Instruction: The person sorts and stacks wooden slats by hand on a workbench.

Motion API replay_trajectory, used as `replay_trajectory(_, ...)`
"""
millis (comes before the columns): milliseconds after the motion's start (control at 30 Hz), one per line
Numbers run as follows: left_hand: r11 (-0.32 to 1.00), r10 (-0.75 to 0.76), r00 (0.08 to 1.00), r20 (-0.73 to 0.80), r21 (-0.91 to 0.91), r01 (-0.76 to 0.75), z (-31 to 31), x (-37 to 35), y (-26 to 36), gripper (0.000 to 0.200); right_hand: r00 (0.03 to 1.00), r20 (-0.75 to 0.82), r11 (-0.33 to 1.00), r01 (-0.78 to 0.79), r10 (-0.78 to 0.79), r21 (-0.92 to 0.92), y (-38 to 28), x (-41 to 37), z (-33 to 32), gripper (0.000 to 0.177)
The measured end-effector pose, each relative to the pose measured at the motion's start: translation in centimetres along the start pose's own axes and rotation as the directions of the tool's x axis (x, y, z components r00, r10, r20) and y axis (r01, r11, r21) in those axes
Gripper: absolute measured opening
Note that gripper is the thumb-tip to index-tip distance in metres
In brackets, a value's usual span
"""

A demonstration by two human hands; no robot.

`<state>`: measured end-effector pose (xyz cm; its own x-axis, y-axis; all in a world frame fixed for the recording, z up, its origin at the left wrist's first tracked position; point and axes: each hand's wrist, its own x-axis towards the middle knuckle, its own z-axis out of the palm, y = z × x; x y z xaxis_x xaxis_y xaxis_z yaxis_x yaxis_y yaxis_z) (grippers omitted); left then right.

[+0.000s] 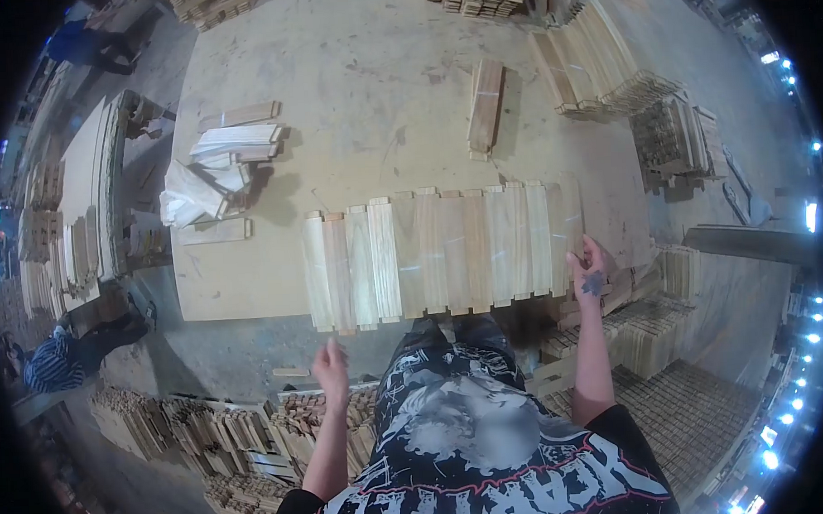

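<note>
Along the near edge of the table (361, 105) lie wooden slats (452, 256), probably light, stiff, best held by their ends, the right hand (589, 267) half-curled over it, grip unclear, the left hand (331, 370) slack and empty short of it.

I list remotely: black shirt (405, 447), grey-white print (453, 414), white lettering (564, 481), red lines | black sleeves (628, 431), forearms (594, 368) bare | dark trousers (478, 333) | right hand (590, 267), dark marking (594, 283)

Wooden slat row (440, 256) on a table (361, 123), left hand (330, 365) near, right hand (590, 269) at one end
</note>
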<state>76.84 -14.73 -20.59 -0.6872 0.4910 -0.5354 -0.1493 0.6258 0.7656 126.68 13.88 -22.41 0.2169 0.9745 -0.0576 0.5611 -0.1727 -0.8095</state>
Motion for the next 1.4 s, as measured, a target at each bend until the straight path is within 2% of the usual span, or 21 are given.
replay_trajectory(67,0.994,-0.076,0.994,0.081,-0.073,0.082,1.3,-1.5,-0.4,0.038,0.999,-0.014,0.998,0.041,-0.041,-0.042,1.6,0.4,0.2,0.060)
replay_trajectory(167,0.986,-0.060,0.992,0.108,-0.151,0.076,2.4,-1.8,0.8,0.041,1.000,-0.003,0.998,-0.002,0.002,-0.055,0.2,0.2,0.0,0.060)
replay_trajectory(267,0.944,-0.139,0.949,0.282,-0.253,0.213,3.7,-1.6,1.8,0.037,1.000,0.000,0.987,-0.011,0.012,-0.160,-1.0,0.1,-0.1,0.061)
replay_trajectory(333,0.889,-0.171,0.907,0.384,-0.336,0.310,5.0,-1.9,2.1,0.035,1.000,-0.001,0.992,-0.001,0.001,-0.125,-0.6,0.2,0.0,0.061)
replay_trajectory(467,0.811,-0.129,0.900,0.417,-0.477,0.338,6.2,-2.3,2.4,0.032,1.000,-0.005,0.997,-0.012,0.012,-0.076,1.5,0.7,0.0,0.061)
replay_trajectory(567,0.793,-0.117,0.904,0.410,-0.510,0.334,5.6,-3.5,4.6,0.029,1.000,0.004,0.994,-0.002,0.003,-0.108,1.0,0.5,-0.2,0.062)
replay_trajectory(667,0.795,-0.079,0.912,0.403,-0.526,0.301,5.1,-3.8,6.9,0.027,0.999,0.041,0.999,-0.028,0.029,-0.027,0.1,0.3,-0.2,0.064)
replay_trajectory(767,0.785,0.033,0.906,0.422,-0.572,0.238,5.3,-4.1,8.6,0.027,0.986,-0.115,0.919,0.064,-0.117,-0.390,-4.2,-1.2,0.1,0.060)
replay_trajectory(800,0.789,0.063,0.897,0.437,-0.572,0.223,5.7,-4.7,9.3,0.028,0.947,-0.162,0.878,0.182,-0.277,-0.442,-5.2,-1.5,0.2,0.057)
replay_trajectory(867,0.819,0.097,0.872,0.479,-0.537,0.204,7.5,-6.2,10.6,0.028,0.910,-0.141,0.888,0.330,-0.389,-0.320,-7.6,-3.2,2.3,0.050)
replay_trajectory(900,0.846,0.100,0.856,0.507,-0.496,0.195,9.1,-7.4,11.4,0.028,0.974,-0.002,0.971,0.227,-0.228,-0.072,-10.0,-5.1,3.6,0.048)
replay_trajectory(933,0.872,0.103,0.841,0.532,-0.455,0.180,10.7,-8.5,11.9,0.028,0.980,0.176,0.985,0.067,-0.095,0.161,-12.7,-7.1,4.9,0.047)
replay_trajectory(967,0.890,0.175,0.784,0.595,-0.436,0.132,12.6,-9.1,11.3,0.027,0.910,0.374,0.885,-0.015,-0.181,0.465,-14.2,-8.5,5.8,0.046)
replay_trajectory(1000,0.916,0.211,0.739,0.640,-0.394,0.080,14.4,-9.8,11.3,0.024,0.864,0.487,0.886,-0.119,-0.130,0.448,-17.4,-10.0,5.5,0.049)
replay_trajectory(1033,0.919,0.223,0.672,0.706,-0.382,0.096,16.1,-10.5,11.1,0.021,0.864,0.480,0.905,-0.077,-0.149,0.419,-19.1,-10.8,5.3,0.048)
replay_trajectory(1100,0.954,0.212,0.610,0.763,-0.296,0.039,18.4,-12.1,12.1,0.020,0.915,0.393,0.842,-0.141,-0.090,0.521,-19.0,-10.5,4.8,0.040)
replay_trajectory(1200,0.970,0.169,0.585,0.793,-0.239,0.043,20.1,-12.5,10.2,0.021,0.945,0.315,0.911,-0.055,-0.085,0.409,-14.8,-6.7,0.1,0.027)
replay_trajectory(1267,0.976,0.089,0.740,0.666,-0.206,0.068,19.9,-11.9,7.6,0.024,0.973,0.212,0.953,0.024,-0.092,0.303,-9.7,-3.3,-3.4,0.030)
replay_trajectory(1333,0.978,-0.044,0.866,0.498,-0.154,0.139,18.5,-10.9,5.2,0.028,0.990,0.118,0.991,0.056,-0.071,0.124,-3.2,0.2,-6.0,0.042)
replay_trajectory(1367,0.973,-0.132,0.909,0.395,-0.125,0.196,17.8,-10.1,4.3,0.030,0.977,0.211,0.995,-0.047,0.028,0.084,-2.7,1.4,-7.5,0.048)
replay_trajectory(1400,0.965,-0.146,0.931,0.335,-0.160,0.209,17.2,-9.5,3.8,0.031,0.975,0.220,0.997,-0.006,-0.013,0.083,-2.8,2.0,-7.8,0.050)
